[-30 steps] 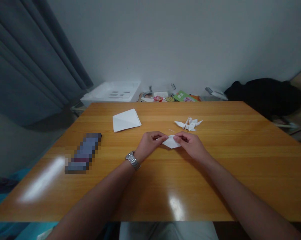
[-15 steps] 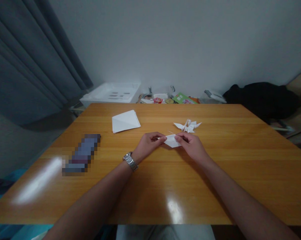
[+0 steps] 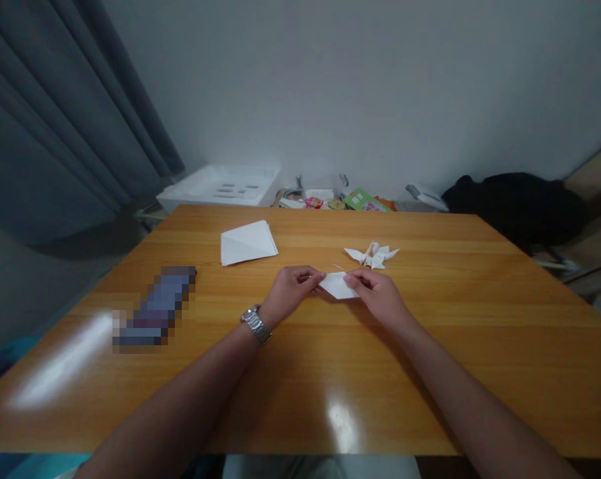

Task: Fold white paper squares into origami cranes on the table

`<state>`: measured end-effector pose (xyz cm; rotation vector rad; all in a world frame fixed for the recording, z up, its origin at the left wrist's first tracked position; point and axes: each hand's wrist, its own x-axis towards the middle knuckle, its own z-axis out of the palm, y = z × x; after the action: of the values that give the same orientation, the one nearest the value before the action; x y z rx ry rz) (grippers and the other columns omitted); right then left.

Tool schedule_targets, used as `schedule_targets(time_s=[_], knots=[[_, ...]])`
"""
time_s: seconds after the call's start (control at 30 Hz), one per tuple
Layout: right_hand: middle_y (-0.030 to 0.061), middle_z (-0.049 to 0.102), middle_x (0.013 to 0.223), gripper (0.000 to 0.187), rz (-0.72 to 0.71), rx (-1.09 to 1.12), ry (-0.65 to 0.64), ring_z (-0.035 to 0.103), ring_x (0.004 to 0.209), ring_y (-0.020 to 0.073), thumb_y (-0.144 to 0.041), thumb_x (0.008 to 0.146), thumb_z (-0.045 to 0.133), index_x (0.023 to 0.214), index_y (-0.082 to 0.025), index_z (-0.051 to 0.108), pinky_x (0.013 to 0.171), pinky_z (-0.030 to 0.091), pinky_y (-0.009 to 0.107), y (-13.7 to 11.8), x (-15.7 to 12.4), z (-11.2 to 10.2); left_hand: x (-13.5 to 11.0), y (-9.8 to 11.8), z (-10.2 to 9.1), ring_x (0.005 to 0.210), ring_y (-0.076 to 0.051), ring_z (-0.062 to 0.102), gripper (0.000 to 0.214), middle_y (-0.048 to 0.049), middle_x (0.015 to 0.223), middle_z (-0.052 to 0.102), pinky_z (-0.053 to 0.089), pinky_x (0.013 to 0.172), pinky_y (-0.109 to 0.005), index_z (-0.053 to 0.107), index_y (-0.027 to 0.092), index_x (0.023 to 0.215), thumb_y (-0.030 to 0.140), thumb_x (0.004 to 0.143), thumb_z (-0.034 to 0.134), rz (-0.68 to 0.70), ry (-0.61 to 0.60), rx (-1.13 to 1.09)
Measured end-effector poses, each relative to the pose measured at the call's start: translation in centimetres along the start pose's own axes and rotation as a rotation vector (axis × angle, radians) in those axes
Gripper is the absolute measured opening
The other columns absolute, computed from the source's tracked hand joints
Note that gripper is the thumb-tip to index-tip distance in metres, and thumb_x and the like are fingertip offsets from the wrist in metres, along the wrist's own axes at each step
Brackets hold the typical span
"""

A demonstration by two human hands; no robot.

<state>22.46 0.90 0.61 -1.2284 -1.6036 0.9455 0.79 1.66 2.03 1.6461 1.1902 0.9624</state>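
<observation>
Between my two hands is a small folded piece of white paper (image 3: 337, 286), held just over the middle of the table. My left hand (image 3: 293, 289), with a metal watch (image 3: 255, 323) on its wrist, pinches the paper's left end between thumb and fingers. At the other end, my right hand (image 3: 375, 291) grips the paper with its thumb on top. My fingers hide parts of both ends. Just beyond my right hand sits a finished white paper crane (image 3: 373, 255). A stack of white paper sheets (image 3: 248, 243) lies farther back on the left.
On the left of the wooden table (image 3: 430, 266) lies a blurred-out, phone-like object (image 3: 158, 306). Behind the far edge are a white plastic tray (image 3: 225, 183), a green packet (image 3: 365, 199) and other small items. Black cloth (image 3: 514, 206) is heaped at the right.
The folded paper has tilted slightly and shows more of its flat face between my hands. Both hands still grip it. The whole view has shifted a little.
</observation>
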Motion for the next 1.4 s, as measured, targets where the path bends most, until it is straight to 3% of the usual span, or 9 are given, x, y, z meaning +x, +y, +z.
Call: schedule_targets(time_s=[0.23,0.43,0.7,0.9,1.13,1.27,1.4], knots=[[0.0060,0.075,0.089,0.029,-0.017,0.009,-0.052,0.066,0.079,0.0205,-0.045,0.090,0.063,0.093,-0.018,0.073,0.073,0.050,0.032,0.3,-0.1,0.1,0.1,-0.4,0.1,0.079,-0.016,0.066,0.035,-0.0051,0.088,0.075,0.049,0.069,-0.024,0.074,0.015,0.091,0.047,0.093,0.060,0.125,-0.016,0.028],[0.0058,0.074,0.089,0.030,-0.033,0.020,-0.139,0.065,0.080,0.0199,-0.045,0.091,0.062,0.094,-0.017,0.073,0.072,0.048,0.031,0.4,-0.2,0.3,-0.2,-0.2,0.3,0.086,-0.017,0.069,0.029,-0.0063,0.095,0.077,0.053,0.078,-0.027,0.074,0.016,0.097,0.042,0.091,0.065,0.146,-0.046,0.035],[0.0068,0.075,0.093,0.031,-0.030,-0.005,-0.160,0.066,0.084,0.0209,-0.046,0.091,0.062,0.096,-0.018,0.074,0.077,0.050,0.033,0.2,-0.2,0.2,-0.1,-0.4,0.3,0.079,-0.015,0.067,0.024,-0.0047,0.087,0.075,0.051,0.070,-0.024,0.073,0.015,0.090,0.038,0.092,0.065,0.161,-0.028,0.026],[0.0085,0.073,0.087,0.037,0.067,0.152,-0.136,0.066,0.072,0.0201,-0.051,0.088,0.065,0.093,-0.015,0.072,0.070,0.054,0.035,0.1,-0.1,0.2,0.3,-0.8,0.0,0.076,-0.016,0.067,0.026,-0.0057,0.086,0.075,0.050,0.067,-0.024,0.073,0.015,0.090,0.040,0.089,0.067,0.108,0.051,-0.022],[0.0054,0.070,0.078,0.036,0.047,0.166,-0.133,0.064,0.067,0.0181,-0.050,0.088,0.066,0.096,-0.015,0.071,0.065,0.052,0.033,0.0,-0.2,0.1,0.5,-1.5,0.0,0.075,-0.017,0.068,0.028,-0.0059,0.084,0.075,0.051,0.065,-0.025,0.072,0.015,0.089,0.042,0.088,0.067,0.074,0.094,0.012],[0.0041,0.070,0.073,0.032,0.007,0.003,-0.094,0.063,0.064,0.0183,-0.046,0.090,0.063,0.098,-0.016,0.073,0.063,0.050,0.032,1.2,0.2,0.0,0.3,-1.4,0.0,0.077,-0.018,0.069,0.027,-0.0057,0.086,0.075,0.054,0.068,-0.027,0.071,0.016,0.094,0.040,0.094,0.059,0.096,0.078,0.155],[0.0072,0.077,0.086,0.028,-0.033,-0.244,-0.010,0.068,0.074,0.0214,-0.040,0.092,0.059,0.100,-0.019,0.075,0.071,0.051,0.034,2.0,0.5,-0.2,-0.1,-0.7,0.0,0.109,-0.024,0.064,0.031,-0.0102,0.118,0.069,0.052,0.098,-0.039,0.063,0.018,0.125,0.031,0.098,0.054,0.333,0.078,0.547]])
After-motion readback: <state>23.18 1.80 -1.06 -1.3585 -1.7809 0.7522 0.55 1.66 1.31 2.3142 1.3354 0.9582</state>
